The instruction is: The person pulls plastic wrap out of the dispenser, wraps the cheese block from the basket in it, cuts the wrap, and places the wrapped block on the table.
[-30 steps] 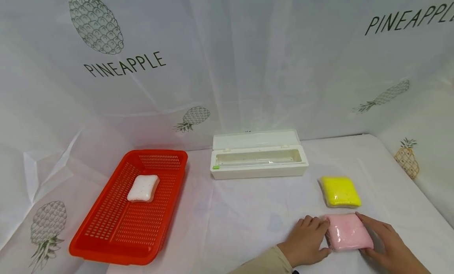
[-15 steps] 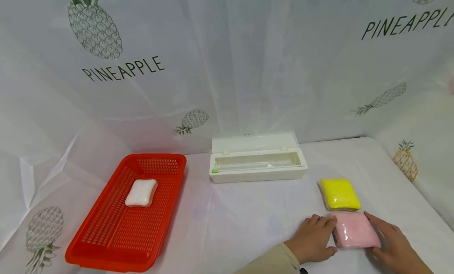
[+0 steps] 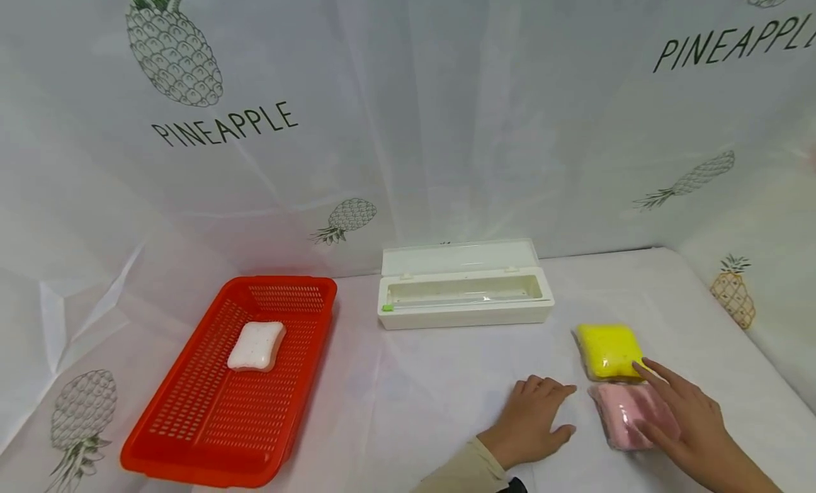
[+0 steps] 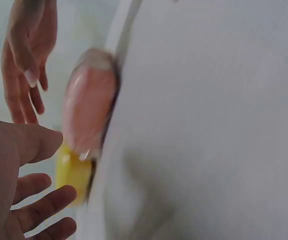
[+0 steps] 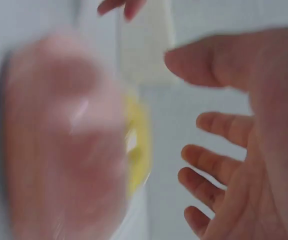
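A pink, plastic-wrapped sponge-like block (image 3: 627, 415) lies flat on the white table, just in front of a similar yellow block (image 3: 608, 351). Left of the pink one, my left hand (image 3: 530, 423) is apart from it, fingers extended and holding nothing. My right hand (image 3: 691, 426) hovers over the pink block's right side with spread fingers, partly covering it. In the right wrist view a gap shows between that hand (image 5: 244, 150) and the blurred pink block (image 5: 69, 145). The left wrist view shows the pink block (image 4: 90, 102) standing clear of both hands.
A red perforated basket (image 3: 287, 415) stands at the left with a white block (image 3: 256, 346) of similar shape inside. At the back middle is a long white box (image 3: 468, 316) with its lid raised. A pineapple-print cloth (image 3: 446, 125) hangs behind the table.
Both hands have let go of the pink block, after shifting it right, close to the yellow one. The left hand has drawn away leftward; the right has lifted above the block.
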The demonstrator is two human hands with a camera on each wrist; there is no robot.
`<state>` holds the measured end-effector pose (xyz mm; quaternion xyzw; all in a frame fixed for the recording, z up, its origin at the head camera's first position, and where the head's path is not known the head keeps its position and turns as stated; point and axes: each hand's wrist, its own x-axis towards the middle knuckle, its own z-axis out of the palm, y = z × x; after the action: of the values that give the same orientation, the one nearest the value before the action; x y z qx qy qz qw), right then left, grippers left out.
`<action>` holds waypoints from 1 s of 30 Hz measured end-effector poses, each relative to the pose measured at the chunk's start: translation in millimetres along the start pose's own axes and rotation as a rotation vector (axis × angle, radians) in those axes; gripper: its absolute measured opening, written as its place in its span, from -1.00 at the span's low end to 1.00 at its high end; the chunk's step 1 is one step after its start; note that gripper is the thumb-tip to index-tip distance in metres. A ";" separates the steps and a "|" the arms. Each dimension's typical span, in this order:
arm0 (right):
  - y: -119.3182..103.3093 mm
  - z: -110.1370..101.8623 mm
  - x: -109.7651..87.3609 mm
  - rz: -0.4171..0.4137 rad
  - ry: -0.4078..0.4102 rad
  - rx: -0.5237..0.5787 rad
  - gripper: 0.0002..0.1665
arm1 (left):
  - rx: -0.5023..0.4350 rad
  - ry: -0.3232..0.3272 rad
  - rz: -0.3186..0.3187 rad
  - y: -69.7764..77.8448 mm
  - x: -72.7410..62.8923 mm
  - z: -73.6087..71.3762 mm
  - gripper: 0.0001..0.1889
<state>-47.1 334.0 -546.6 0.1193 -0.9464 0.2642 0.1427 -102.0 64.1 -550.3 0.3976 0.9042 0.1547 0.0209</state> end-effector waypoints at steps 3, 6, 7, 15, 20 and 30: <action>-24.9 0.0 23.1 -0.046 0.031 0.042 -0.13 | -0.038 0.153 -0.024 -20.6 -9.0 -12.6 -0.50; -43.1 5.0 48.0 -0.125 0.075 0.069 -0.21 | -0.077 0.308 -0.070 -42.7 -15.8 -26.5 -0.55; -48.6 7.2 56.7 -0.153 0.090 0.066 -0.21 | -0.091 0.349 -0.094 -49.9 -17.7 -32.5 -0.57; -80.5 27.3 118.7 -0.217 0.072 0.097 -0.30 | -0.152 0.551 -0.308 -117.0 -28.1 -78.8 -0.61; -87.6 38.7 150.9 -0.190 0.007 0.074 -0.38 | -0.067 0.554 -0.407 -151.3 -28.8 -97.5 -0.62; -87.6 51.2 187.4 -0.133 -0.181 -0.027 -0.44 | 0.182 0.357 -0.461 -184.3 -34.2 -109.5 -0.68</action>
<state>-205.8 205.6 -485.3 0.2034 -0.9488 0.2295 0.0755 -227.6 -106.8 -503.6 0.1488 0.9701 0.1314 -0.1394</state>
